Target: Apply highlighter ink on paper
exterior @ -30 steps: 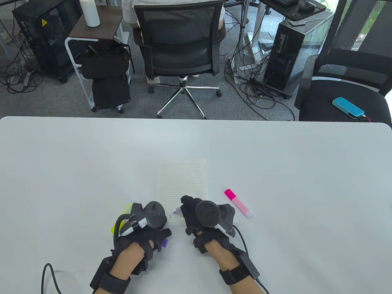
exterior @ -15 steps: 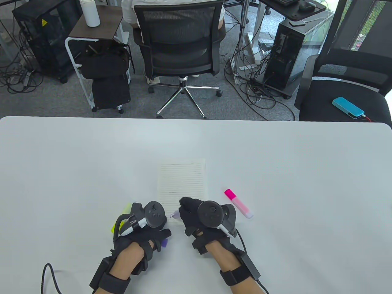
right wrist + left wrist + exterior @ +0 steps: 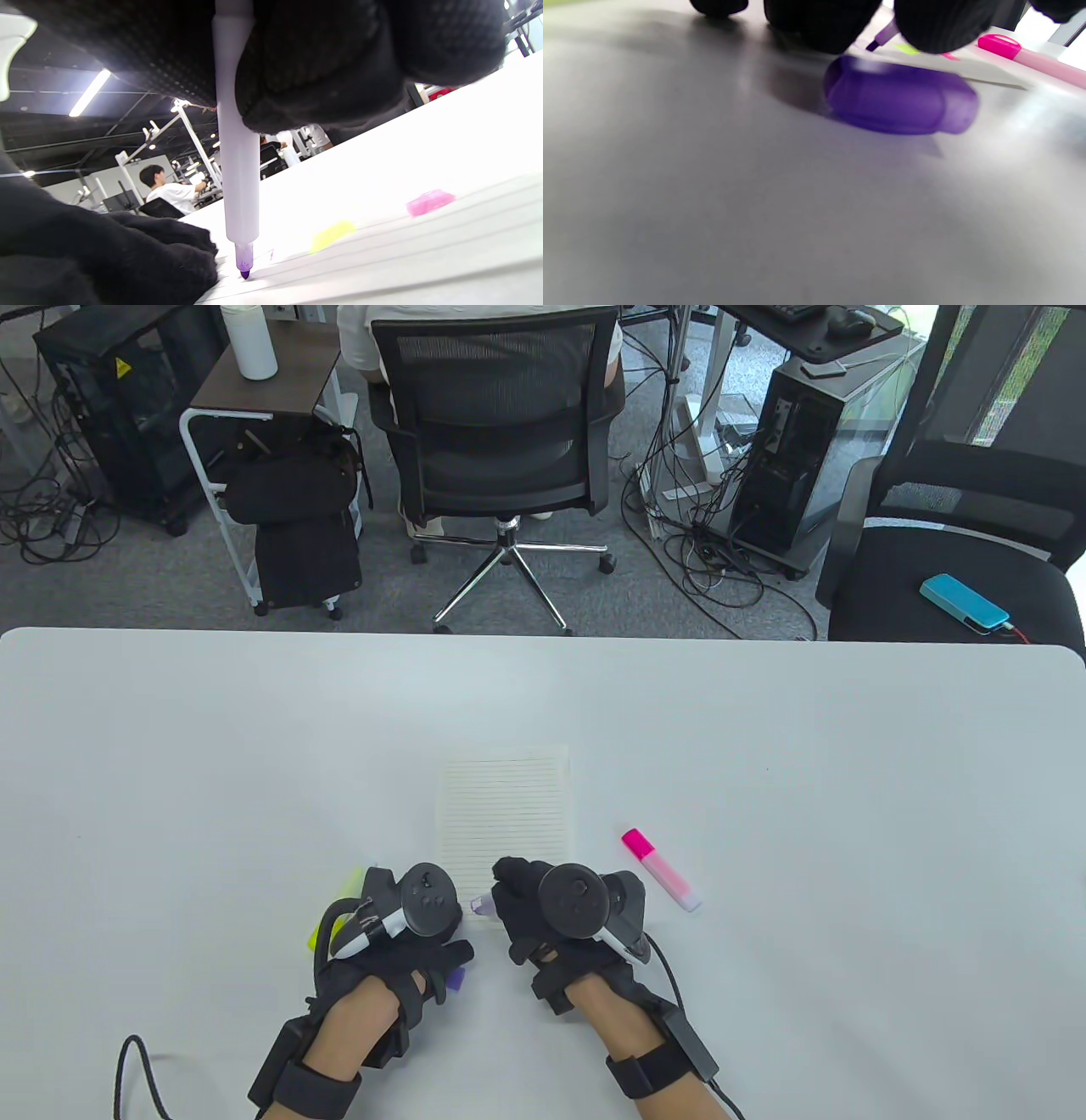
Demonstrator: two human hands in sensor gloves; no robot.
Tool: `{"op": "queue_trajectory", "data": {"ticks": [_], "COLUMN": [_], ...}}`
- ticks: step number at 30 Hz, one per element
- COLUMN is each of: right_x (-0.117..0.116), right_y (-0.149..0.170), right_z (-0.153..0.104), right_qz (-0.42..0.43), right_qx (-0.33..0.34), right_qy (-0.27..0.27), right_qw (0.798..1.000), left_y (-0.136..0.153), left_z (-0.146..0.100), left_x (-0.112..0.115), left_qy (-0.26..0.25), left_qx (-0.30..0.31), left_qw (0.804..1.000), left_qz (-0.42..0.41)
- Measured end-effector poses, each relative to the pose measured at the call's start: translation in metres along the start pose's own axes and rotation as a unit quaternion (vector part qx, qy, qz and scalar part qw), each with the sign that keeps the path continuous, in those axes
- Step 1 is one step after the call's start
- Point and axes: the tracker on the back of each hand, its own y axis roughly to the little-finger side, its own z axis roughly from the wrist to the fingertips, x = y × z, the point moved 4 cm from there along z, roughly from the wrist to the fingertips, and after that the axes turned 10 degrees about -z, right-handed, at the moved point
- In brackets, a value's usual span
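A lined sheet of paper lies at the middle of the white table. My right hand grips an uncapped purple highlighter upright, and its tip touches the paper's near left corner. A yellow mark and a pink mark show on the paper. My left hand rests flat beside that corner, fingers down on the surface and holding nothing. The purple cap lies loose on the table by the left thumb, also visible as the cap in the table view.
A pink highlighter with its cap on lies right of the paper. A yellow highlighter lies mostly hidden under my left hand. Office chairs and computer towers stand beyond the far table edge.
My right hand has shifted slightly left and toward me, dragging the purple tip a little along the paper's near edge. The left hand and the cap have stayed put.
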Motion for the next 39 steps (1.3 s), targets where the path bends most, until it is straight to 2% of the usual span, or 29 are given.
{"op": "queue_trajectory", "data": {"ticks": [9, 13, 21, 26, 30, 35, 39], "right_x": [0.002, 0.003, -0.007, -0.002, -0.007, -0.002, -0.006], "right_y": [0.003, 0.004, -0.001, 0.002, 0.001, 0.002, 0.003], "right_z": [0.000, -0.001, -0.001, -0.001, -0.001, -0.001, -0.001], "right_qz": [-0.003, 0.032, 0.015, -0.005, 0.023, -0.012, 0.022], "right_qx": [-0.010, -0.011, -0.002, -0.015, -0.006, -0.023, -0.019], "right_qy": [0.007, 0.014, -0.006, 0.003, -0.008, 0.004, -0.005], "right_qw": [1.000, 0.999, 1.000, 1.000, 1.000, 1.000, 1.000], "left_y": [0.000, 0.000, 0.000, 0.000, 0.000, 0.000, 0.000], "left_z": [0.000, 0.000, 0.000, 0.000, 0.000, 0.000, 0.000], "left_x": [0.000, 0.000, 0.000, 0.000, 0.000, 0.001, 0.001], "left_qy": [0.001, 0.001, 0.001, 0.001, 0.001, 0.003, 0.002], "left_qx": [0.000, 0.000, 0.000, 0.000, 0.000, -0.001, -0.001], "left_qw": [1.000, 1.000, 1.000, 1.000, 1.000, 1.000, 1.000], "left_qz": [0.000, 0.001, 0.001, 0.001, 0.001, 0.001, 0.003]}}
